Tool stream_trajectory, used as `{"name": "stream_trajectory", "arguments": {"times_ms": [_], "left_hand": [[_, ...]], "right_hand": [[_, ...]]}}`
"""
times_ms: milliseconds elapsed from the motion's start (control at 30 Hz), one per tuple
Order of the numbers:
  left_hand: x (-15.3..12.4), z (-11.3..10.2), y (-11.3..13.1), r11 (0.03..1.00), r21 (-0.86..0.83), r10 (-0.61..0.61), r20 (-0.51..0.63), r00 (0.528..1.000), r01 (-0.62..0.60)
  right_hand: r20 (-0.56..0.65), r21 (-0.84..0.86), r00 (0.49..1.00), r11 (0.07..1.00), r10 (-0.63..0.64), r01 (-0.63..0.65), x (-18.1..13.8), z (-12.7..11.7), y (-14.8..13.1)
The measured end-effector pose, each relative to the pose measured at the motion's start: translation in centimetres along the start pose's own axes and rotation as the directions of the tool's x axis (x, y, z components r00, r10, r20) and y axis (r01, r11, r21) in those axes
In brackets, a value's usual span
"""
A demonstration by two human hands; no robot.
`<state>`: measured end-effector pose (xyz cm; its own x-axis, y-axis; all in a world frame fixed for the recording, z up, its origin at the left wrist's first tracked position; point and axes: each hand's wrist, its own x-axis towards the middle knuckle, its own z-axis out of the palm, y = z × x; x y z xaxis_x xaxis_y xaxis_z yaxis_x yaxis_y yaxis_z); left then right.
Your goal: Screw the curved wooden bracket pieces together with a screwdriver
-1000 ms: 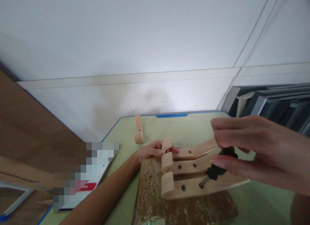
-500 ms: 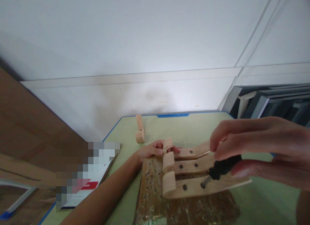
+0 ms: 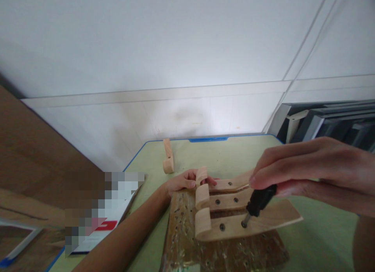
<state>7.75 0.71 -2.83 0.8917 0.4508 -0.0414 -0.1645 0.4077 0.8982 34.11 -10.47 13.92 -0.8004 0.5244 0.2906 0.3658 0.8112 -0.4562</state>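
Three curled wooden hooks lie side by side on a brown, tape-covered board; the nearest hook [image 3: 222, 221] shows two dark screws. My right hand [image 3: 304, 174] grips the black handle of a screwdriver [image 3: 260, 199], its tip on the right-hand screw [image 3: 243, 224] of that nearest hook. The tool leans, handle up and to the right. My left hand [image 3: 186, 182] is wrapped round the curled end of the farthest hook [image 3: 202, 173], with some fingers hidden behind it. Between these lies the middle hook [image 3: 227, 201], also with two screws.
A separate small wooden hook [image 3: 168, 156] lies at the table's back left. The taped board [image 3: 181, 229] has many small holes. A white printed sheet or box [image 3: 102, 233], partly blurred out, lies at the left edge. Dark flat panels [image 3: 328, 119] lean at the right by the wall.
My right hand has turned and shifted a little left, bringing the screwdriver more upright. Its tip stays at the same screw. My left hand keeps its hold.
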Motion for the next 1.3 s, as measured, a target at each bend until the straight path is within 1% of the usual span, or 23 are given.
{"name": "stream_trajectory", "arguments": {"times_ms": [167,400,567,733,867,1000,1100,1300], "left_hand": [[-0.1,-0.4,-0.2,1.0,0.009,-0.002,-0.002,1.0,0.002],[0.1,-0.1,0.0,1.0,0.013,-0.006,0.034,0.999,0.006],[0.0,0.1,0.1,1.0,-0.006,0.006,0.042,0.999,-0.006],[0.0,-0.1,0.0,1.0,-0.02,0.018,0.037,0.999,-0.017],[0.0,-0.2,0.0,1.0,-0.014,0.02,0.025,0.999,-0.019],[-0.1,0.1,0.2,1.0,-0.007,0.011,0.013,1.0,-0.011],[-0.1,0.4,0.4,1.0,0.002,-0.008,0.011,1.0,0.008],[-0.2,0.3,0.5,1.0,0.011,-0.014,0.004,1.0,0.014]], "right_hand": [[-0.007,0.002,1.0,1.0,-0.005,0.005,0.5,0.0,-0.3],[0.002,-0.02,0.997,0.997,0.078,-0.078,1.1,0.5,-0.6],[-0.023,-0.129,0.994,0.986,0.108,-0.11,1.3,0.8,-0.8],[-0.055,-0.262,0.99,0.955,0.126,-0.136,1.2,1.2,-0.5],[-0.095,-0.327,0.988,0.934,0.119,-0.144,1.4,1.5,-0.1],[-0.125,-0.316,0.983,0.934,0.133,-0.166,1.6,1.7,0.1],[-0.115,-0.279,0.982,0.944,0.15,-0.177,1.6,1.6,0.1],[-0.066,-0.23,0.994,0.968,0.084,-0.097,0.6,0.8,-0.7]]}}
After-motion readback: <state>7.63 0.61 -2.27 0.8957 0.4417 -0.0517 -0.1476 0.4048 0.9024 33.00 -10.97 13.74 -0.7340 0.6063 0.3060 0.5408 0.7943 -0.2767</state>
